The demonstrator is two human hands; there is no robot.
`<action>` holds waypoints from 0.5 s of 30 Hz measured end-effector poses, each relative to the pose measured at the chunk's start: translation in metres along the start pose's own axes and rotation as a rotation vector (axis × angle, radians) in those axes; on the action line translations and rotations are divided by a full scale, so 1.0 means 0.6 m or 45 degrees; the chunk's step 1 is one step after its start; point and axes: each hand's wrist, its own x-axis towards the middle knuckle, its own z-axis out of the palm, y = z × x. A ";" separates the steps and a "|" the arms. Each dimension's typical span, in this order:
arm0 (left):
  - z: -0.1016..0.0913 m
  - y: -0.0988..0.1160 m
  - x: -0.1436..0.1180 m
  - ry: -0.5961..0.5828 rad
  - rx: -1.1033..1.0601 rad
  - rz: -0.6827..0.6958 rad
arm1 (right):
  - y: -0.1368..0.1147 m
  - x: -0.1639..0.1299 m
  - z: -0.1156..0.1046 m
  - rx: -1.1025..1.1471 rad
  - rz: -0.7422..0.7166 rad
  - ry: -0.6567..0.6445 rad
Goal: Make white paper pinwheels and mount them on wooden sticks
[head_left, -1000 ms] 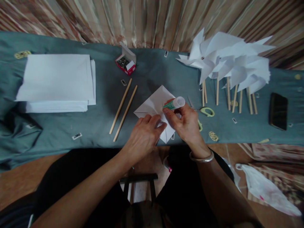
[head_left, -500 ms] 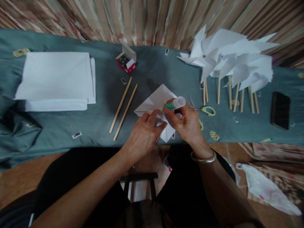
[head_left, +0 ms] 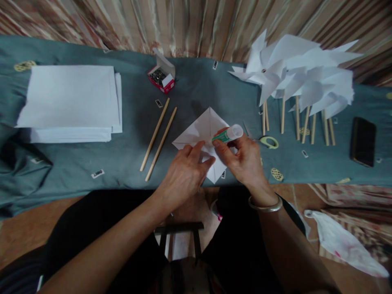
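Note:
A white square of paper (head_left: 196,128) with cut or crease lines lies corner-up on the table in front of me. My left hand (head_left: 186,169) presses on its lower left part, thumb and fingers spread apart. In my right hand (head_left: 243,157) is a green and white glue stick (head_left: 225,134), tilted with its white end up and to the right. Its lower tip is by the middle of the paper, mostly hidden by my fingers. Scissors (head_left: 269,142) with light green handles lie just right of that hand, partly covered by it.
Two wooden sticks (head_left: 155,134) lie left of the paper. Behind them stands an open red box (head_left: 161,77) of small metal pieces. A stack of white paper (head_left: 70,96) is at left. Several paper pinwheels (head_left: 301,73) and a phone (head_left: 363,141) lie at right.
My right hand has shifted slightly to the right with the glue stick. The left hand stays on the paper, and the view has moved a little.

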 end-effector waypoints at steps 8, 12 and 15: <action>-0.001 0.001 0.000 -0.004 -0.024 -0.016 | 0.001 0.000 0.000 -0.011 -0.014 0.024; -0.001 0.001 0.000 0.003 -0.029 -0.012 | 0.002 0.000 0.000 -0.005 -0.005 0.038; -0.002 0.001 0.000 0.000 -0.017 -0.012 | 0.002 -0.001 0.000 -0.005 -0.010 0.041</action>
